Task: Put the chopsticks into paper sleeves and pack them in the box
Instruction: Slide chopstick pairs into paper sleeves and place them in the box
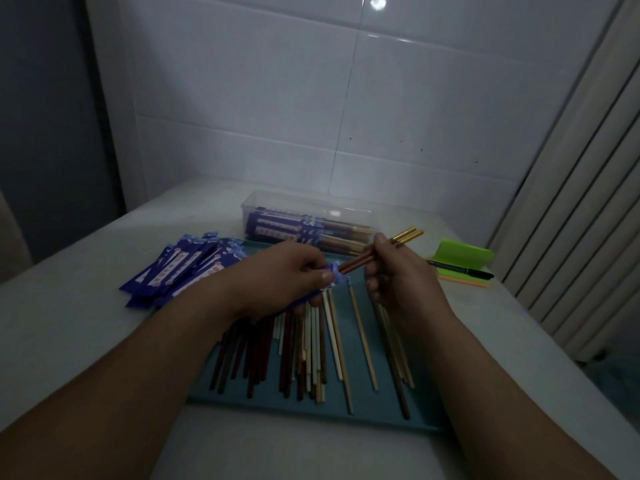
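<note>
The person stands at a pale table (86,306) with a teal tray (311,415) in the middle of it. The left hand (287,275) has its fingers and thumb curled around a blue paper sleeve (334,276) and pinches it near the open end. The right hand (398,275) grips a pair of red-brown chopsticks (356,263) with golden tops. The thin ends of this pair are inside the mouth of the sleeve, above the far part of the tray.

Many loose chopsticks (311,348), dark red, white and light wood, lie on the tray and point to its near edge. A pile of empty sleeves (183,268) lies at the far left corner of the tray, partly on the table. A clear plastic box (311,206) stands just behind the far edge of the tray, and sleeved chopsticks (287,226) lie in it. Near the right edge of the table are green sticky notes (464,254) and a black pen (460,268).
</note>
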The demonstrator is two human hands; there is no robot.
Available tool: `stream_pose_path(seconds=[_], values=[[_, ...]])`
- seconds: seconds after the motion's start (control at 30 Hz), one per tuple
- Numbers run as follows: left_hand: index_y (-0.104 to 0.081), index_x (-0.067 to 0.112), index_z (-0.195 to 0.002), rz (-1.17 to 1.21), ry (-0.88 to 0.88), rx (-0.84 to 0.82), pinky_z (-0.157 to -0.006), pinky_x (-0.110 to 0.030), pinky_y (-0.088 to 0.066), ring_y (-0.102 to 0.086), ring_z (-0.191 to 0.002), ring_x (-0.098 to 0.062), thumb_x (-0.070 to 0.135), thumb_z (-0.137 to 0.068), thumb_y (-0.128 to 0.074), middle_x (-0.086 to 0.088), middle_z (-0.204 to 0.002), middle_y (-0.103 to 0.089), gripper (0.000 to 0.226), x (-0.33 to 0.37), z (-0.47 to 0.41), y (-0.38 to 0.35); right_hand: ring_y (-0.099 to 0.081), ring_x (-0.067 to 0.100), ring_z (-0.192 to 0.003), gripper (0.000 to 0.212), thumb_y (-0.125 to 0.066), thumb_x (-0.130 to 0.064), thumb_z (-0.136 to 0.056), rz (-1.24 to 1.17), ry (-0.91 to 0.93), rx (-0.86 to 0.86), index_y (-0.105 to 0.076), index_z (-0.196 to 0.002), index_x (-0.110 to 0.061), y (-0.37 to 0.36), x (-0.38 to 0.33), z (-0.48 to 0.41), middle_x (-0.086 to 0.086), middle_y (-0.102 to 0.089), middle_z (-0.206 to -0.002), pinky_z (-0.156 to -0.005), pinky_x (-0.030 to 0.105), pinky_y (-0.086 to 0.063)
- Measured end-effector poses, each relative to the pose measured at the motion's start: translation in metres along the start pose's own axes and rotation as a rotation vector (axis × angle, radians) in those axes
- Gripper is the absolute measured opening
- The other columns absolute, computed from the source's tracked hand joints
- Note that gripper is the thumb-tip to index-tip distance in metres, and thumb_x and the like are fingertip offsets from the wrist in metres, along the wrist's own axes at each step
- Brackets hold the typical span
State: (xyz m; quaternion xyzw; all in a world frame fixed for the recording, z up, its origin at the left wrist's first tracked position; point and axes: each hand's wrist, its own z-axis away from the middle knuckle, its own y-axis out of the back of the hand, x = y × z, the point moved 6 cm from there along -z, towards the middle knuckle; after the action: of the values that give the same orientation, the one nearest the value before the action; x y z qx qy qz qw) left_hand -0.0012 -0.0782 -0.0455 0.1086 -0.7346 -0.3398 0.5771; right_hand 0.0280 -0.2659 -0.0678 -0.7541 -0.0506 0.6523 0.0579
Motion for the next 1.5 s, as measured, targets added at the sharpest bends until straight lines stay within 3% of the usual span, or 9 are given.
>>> stream_pose_path(seconds=[0.23,0.43,0.57,0.77,0.9,1.0,1.17,1.3,1.5], values=[[-0.068,0.022,-0.095,-0.049,-0.025,-0.052,-0.063,-0.028,-0.055,-0.065,-0.064,-0.012,0.032,-0.105,-0.056,0.0,-0.078,-0.072,0.018,0.0,0.0,-0.002,-0.053,0.015,-0.049,0.027,-0.052,-0.039,-0.105,0.135,0.081,0.336,-0.06,-0.103,-0.014,0.04,-0.012,-0.007,0.005,-0.06,-0.073,-0.046,0.025,-0.041],[-0.067,0.021,-0.097,-0.096,-0.039,-0.032,-0.063,-0.028,-0.052,-0.063,-0.06,-0.007,0.033,-0.106,-0.055,0.003,-0.076,-0.071,0.02,-0.003,-0.003,-0.002,-0.047,0.014,-0.044,0.035,-0.044,-0.03,-0.108,0.24,0.065,0.217,-0.071,-0.096,-0.01,0.022,-0.004,-0.006,0.001,-0.056,-0.058,-0.043,0.023,-0.034],[-0.067,0.025,-0.094,-0.142,-0.067,-0.011,-0.06,-0.024,-0.048,-0.059,-0.057,-0.004,0.035,-0.105,-0.055,0.005,-0.075,-0.07,0.019,-0.003,-0.004,-0.001,-0.046,0.017,-0.043,0.024,-0.049,-0.021,-0.103,0.199,0.051,0.222,-0.07,-0.102,-0.009,0.02,-0.004,-0.002,0.002,-0.056,-0.055,-0.044,0.024,-0.034],[-0.066,0.028,-0.091,-0.2,-0.086,0.023,-0.055,-0.017,-0.042,-0.055,-0.057,0.003,0.039,-0.105,-0.054,0.007,-0.075,-0.068,0.021,-0.003,-0.007,0.003,-0.046,0.02,-0.044,0.031,-0.045,-0.026,-0.103,0.212,-0.045,0.098,-0.07,-0.102,-0.008,0.009,0.003,-0.004,0.004,-0.057,-0.057,-0.048,0.027,-0.033],[-0.066,0.032,-0.1,-0.289,-0.106,0.063,-0.06,-0.024,-0.039,-0.056,-0.069,0.003,0.046,-0.102,-0.056,0.01,-0.082,-0.064,0.017,-0.005,-0.008,0.001,-0.045,0.016,-0.046,0.024,-0.048,-0.023,-0.102,0.168,-0.039,0.095,-0.067,-0.096,-0.009,0.012,0.002,-0.004,0.001,-0.056,-0.059,-0.046,0.026,-0.033],[-0.062,0.037,-0.116,-0.357,-0.118,0.118,-0.071,-0.026,-0.045,-0.057,-0.088,0.002,0.056,-0.096,-0.061,0.016,-0.1,-0.062,0.028,-0.011,-0.009,0.001,-0.043,0.016,-0.044,0.02,-0.048,-0.022,-0.104,0.1,-0.034,0.136,-0.06,-0.094,-0.01,0.016,0.001,-0.005,0.001,-0.054,-0.057,-0.041,0.023,-0.032],[-0.06,0.035,-0.128,-0.445,-0.161,0.199,-0.086,-0.033,-0.048,-0.058,-0.105,-0.011,0.05,-0.098,-0.061,0.01,-0.117,-0.063,0.034,-0.02,-0.014,0.004,-0.046,0.016,-0.047,0.03,-0.044,-0.033,-0.107,0.046,-0.119,0.089,-0.061,-0.092,-0.013,0.016,0.008,-0.006,0.001,-0.056,-0.06,-0.044,0.026,-0.032],[-0.058,0.037,-0.136,-0.514,-0.174,0.277,-0.1,-0.046,-0.046,-0.057,-0.117,-0.018,0.049,-0.1,-0.058,0.008,-0.125,-0.063,0.038,-0.021,-0.015,0.007,-0.045,0.014,-0.045,0.02,-0.049,-0.018,-0.103,-0.047,-0.103,0.153,-0.06,-0.087,-0.012,0.018,0.003,-0.005,0.003,-0.052,-0.06,-0.04,0.021,-0.034],[-0.053,0.036,-0.144,-0.501,-0.134,0.611,-0.107,-0.046,-0.035,-0.048,-0.127,-0.021,0.043,-0.098,-0.061,0.003,-0.133,-0.056,0.047,-0.02,-0.009,0.034,-0.056,0.012,-0.048,0.011,-0.053,-0.013,-0.103,-0.137,-0.05,0.193,-0.063,-0.098,-0.008,0.027,0.0,-0.004,0.002,-0.059,-0.061,-0.042,0.02,-0.043]])
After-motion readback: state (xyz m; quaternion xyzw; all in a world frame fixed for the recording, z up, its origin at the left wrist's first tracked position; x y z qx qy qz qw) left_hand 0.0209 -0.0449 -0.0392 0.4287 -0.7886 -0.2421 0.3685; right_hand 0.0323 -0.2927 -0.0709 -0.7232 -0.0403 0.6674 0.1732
